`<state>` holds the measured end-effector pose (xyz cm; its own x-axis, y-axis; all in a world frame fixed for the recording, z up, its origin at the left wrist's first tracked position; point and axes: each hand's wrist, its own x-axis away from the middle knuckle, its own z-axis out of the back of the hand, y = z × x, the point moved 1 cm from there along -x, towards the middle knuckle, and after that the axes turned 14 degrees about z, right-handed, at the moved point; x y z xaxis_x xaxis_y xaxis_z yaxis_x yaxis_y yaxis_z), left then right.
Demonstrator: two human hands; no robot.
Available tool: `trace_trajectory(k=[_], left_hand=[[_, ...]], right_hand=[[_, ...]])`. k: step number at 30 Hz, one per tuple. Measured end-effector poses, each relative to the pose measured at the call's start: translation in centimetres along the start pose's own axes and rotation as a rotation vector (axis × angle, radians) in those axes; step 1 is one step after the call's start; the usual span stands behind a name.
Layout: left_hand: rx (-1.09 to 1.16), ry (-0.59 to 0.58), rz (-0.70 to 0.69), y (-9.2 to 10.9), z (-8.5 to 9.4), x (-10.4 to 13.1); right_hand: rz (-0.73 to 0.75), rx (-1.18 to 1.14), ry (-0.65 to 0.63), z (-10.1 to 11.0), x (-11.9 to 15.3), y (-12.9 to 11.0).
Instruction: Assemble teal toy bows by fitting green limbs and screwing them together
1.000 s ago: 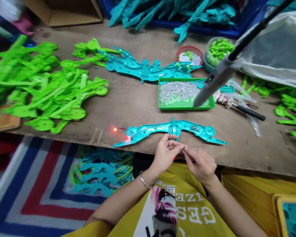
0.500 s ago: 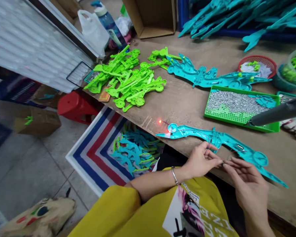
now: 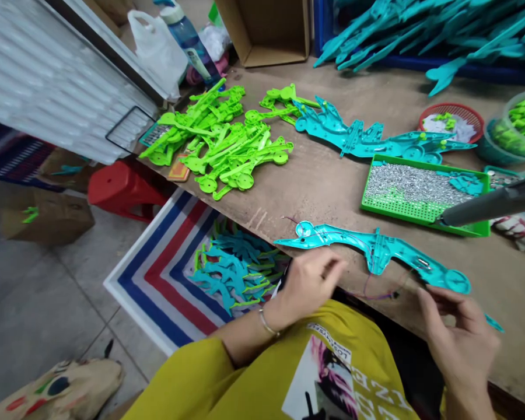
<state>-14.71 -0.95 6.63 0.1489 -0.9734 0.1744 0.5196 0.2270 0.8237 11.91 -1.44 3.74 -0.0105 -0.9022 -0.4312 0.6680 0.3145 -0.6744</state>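
Both hands (image 3: 311,279) (image 3: 461,335) now off the wires (image 3: 377,297)

Purple wire (image 3: 378,297) lying loose
My left hand (image 3: 312,281) and right hand (image 3: 461,329) flank it, near the turquoise bow-shaped piece (image 3: 354,239).

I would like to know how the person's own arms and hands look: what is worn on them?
Both the left hand and the right hand are ungloved. A thin, silver-coloured bracelet circles the left wrist. The mustard-yellow left sleeve leaves that forearm bare.
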Motion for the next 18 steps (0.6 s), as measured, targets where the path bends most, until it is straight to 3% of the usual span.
trace_trajectory(k=[2,3,7,12,18], left_hand=[[-0.297,0.256,0.012,-1.4,2.8,-0.9],[-0.415,0.295,0.057,-2.2,3.8,-1.5],[-0.573,0.187,0.13,-4.4,5.2,-3.4],[-0.511,0.075,0.189,-5.0,5.0,-4.5],[-0.375,0.008,0.247,-5.2,4.8,-4.4]], right_hand=[[0.151,0.083,0.025,0.1,-1.0,-0.9],[0.22,0.097,0.016,-0.1,-1.6,-1.5],[0.405,0.075,-0.134,-2.7,-4.7,-3.3],[0.275,-0.055,-0.384,-7.3,-7.8,-2.3],[0.225,-0.075,-0.384,-8.0,-7.3,-1.1]])
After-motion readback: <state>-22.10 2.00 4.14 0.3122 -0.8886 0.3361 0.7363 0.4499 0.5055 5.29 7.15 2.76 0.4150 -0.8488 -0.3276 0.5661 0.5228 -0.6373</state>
